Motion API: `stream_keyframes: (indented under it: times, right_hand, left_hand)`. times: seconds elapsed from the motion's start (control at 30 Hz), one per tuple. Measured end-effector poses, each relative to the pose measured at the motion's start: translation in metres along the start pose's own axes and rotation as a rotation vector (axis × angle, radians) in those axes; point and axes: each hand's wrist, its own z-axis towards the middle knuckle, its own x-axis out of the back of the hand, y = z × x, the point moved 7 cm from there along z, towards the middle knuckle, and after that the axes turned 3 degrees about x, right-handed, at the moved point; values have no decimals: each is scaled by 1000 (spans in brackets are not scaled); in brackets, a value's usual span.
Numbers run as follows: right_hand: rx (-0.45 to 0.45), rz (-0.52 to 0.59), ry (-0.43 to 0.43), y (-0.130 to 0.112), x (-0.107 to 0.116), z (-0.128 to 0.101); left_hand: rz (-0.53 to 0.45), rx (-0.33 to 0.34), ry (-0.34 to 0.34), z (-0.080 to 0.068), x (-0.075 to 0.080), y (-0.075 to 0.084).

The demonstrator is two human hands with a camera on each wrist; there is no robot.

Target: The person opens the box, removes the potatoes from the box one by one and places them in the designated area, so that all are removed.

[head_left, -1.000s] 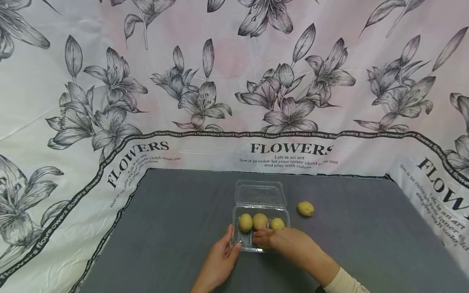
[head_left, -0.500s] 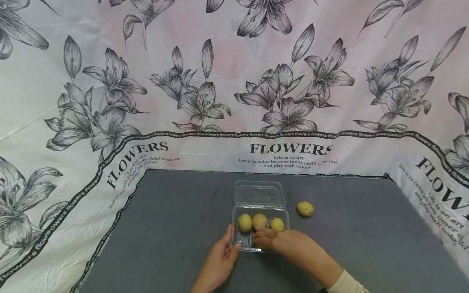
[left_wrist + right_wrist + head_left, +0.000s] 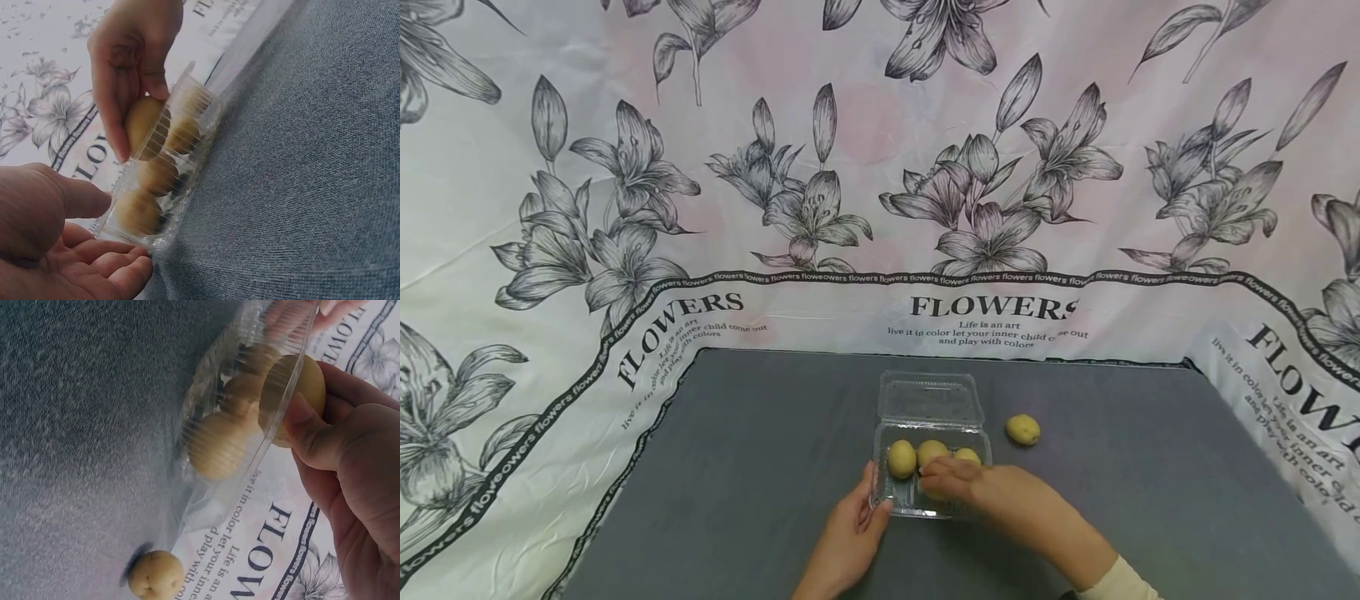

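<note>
Gripping a potato (image 3: pixel 314 387) in its curled fingers, the right hand (image 3: pixel 988 489) is at the clear container (image 3: pixel 898 493), lower centre of the head view. The left hand (image 3: pixel 847 533), left of it, pinches the container's near-left edge between thumb and fingers. Three potatoes (image 3: pixel 902 459) line its far row; a loose potato (image 3: pixel 1023 430) rests farther right on the grey counter (image 3: pixel 760 467).
</note>
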Motion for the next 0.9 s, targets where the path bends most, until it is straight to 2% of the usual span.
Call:
stream_keyframes:
  times: [0.2, 0.43, 0.5, 0.63, 0.73, 0.9]
  right_hand:
    - [-24, 84, 42, 6, 7, -4]
    - [-35, 104, 136, 15, 16, -10]
    - [-48, 134, 133, 18, 18, -13]
    - [-57, 113, 129, 23, 21, -19]
    - [-88, 92, 132, 30, 23, -26]
    - [-152, 128, 121, 42, 26, -37]
  left_hand:
    - [3, 10, 4, 0, 1, 1]
    - [21, 12, 5, 0, 1, 1]
    - [17, 15, 1, 1, 1, 0]
    - [16, 23, -2, 1, 1, -2]
    - [21, 18, 1, 0, 1, -2]
    - [34, 16, 10, 0, 2, -2]
